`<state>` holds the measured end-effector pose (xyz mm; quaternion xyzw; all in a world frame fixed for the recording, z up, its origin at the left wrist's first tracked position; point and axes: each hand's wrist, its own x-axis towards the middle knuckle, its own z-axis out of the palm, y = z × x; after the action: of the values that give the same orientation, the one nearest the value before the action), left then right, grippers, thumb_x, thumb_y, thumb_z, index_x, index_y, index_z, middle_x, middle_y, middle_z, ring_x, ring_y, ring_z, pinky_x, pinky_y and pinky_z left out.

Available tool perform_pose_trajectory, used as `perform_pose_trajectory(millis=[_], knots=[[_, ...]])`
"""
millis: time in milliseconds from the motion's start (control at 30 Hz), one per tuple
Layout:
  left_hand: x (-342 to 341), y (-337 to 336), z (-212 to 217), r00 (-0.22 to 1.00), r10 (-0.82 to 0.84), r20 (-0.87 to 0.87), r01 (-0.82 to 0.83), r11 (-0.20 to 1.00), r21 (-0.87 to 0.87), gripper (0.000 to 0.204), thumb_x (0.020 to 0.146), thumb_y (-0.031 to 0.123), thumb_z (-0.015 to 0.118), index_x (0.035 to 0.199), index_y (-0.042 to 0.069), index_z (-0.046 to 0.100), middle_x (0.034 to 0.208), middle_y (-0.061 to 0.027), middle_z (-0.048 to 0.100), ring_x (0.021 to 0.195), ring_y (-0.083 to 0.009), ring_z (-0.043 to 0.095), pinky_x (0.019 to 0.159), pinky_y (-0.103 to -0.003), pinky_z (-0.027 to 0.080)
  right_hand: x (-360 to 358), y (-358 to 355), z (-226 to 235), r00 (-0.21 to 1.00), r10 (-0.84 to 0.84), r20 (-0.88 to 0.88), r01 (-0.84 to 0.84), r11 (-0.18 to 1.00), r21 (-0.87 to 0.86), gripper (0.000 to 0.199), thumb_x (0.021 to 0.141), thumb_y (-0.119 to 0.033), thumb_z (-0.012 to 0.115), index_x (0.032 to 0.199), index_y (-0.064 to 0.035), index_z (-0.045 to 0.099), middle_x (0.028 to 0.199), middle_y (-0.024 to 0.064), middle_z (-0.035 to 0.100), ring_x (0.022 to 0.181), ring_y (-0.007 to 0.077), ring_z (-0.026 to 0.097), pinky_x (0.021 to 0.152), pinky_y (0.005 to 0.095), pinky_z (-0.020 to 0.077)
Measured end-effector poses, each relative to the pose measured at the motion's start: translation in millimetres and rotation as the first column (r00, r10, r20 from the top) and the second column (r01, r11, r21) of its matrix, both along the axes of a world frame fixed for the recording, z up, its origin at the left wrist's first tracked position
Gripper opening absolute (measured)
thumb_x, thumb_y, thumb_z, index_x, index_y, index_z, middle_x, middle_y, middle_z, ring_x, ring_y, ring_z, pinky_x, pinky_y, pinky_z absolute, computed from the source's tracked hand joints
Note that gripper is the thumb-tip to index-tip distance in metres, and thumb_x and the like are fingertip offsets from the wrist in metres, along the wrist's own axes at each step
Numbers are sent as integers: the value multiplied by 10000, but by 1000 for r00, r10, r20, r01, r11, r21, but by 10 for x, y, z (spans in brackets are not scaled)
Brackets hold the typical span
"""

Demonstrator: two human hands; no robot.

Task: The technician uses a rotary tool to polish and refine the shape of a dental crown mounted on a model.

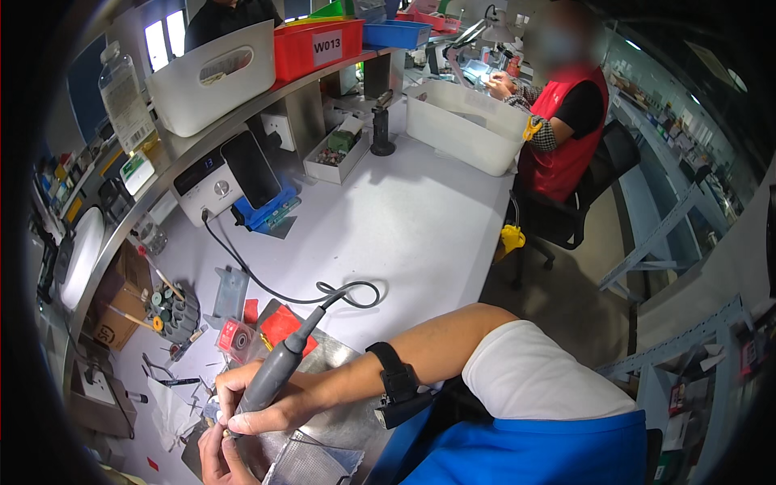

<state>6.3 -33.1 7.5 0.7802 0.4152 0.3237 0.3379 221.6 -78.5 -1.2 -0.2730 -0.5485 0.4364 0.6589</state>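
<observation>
Head view: right hand (257,408) was clenched round a grey rotary handpiece (279,368), fingers (252,422) wrapped low on its body. Long axis ran from the fingers up and right toward the cable (267,287); tip pointed down-left. Left hand (217,454), just below, pinched a small workpiece (217,414) at the tip; its shape could not be told. Both sat over the tabletop (420,226).

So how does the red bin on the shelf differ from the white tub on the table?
The red plastic bin is bright red, smaller, and sits up on the shelf with a white label on its front. The big white plastic tub is plain, longer, and rests on the table beside a seated co-worker. Both are open-topped rectangular containers.
</observation>
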Motion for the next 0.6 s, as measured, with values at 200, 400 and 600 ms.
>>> perform_pose_trajectory(millis=[200, 400, 600], knots=[[-10, 8, -20, 999, -12, -36, 14, 999, 47, 247, 971, 136, 678, 1142, -38, 718, 1140, -171, 727, 998, -247, 689, 894, -355, 544, -18, 7, -15, 1000, 19, -23, -19, 1000, -14, 198, 845, -195, 685, 867, -27, 583, 837, 62, 639, 799, 124, 605, 705, 295, 472], [8, 9, -23, 998, -11, 65, 16, 996, -86, 240, 986, 111, 652, 1158, -51, 687, 1116, -193, 728, 983, -254, 694, 884, -350, 554, -8, 19, -21, 1000, -5, 15, 5, 1000, -6, 199, 858, -200, 684, 876, -28, 583, 843, 60, 640, 804, 124, 605, 713, 296, 475], [13, 13, -59, 987, 5, 162, 23, 986, -167, 232, 992, 80, 630, 1170, -67, 658, 1119, -199, 720, 1004, -262, 694, 884, -345, 564, -8, 33, -26, 999, -26, 33, 25, 1000, 12, 220, 876, -228, 686, 907, -32, 591, 848, 57, 639, 804, 121, 600, 718, 296, 473]])
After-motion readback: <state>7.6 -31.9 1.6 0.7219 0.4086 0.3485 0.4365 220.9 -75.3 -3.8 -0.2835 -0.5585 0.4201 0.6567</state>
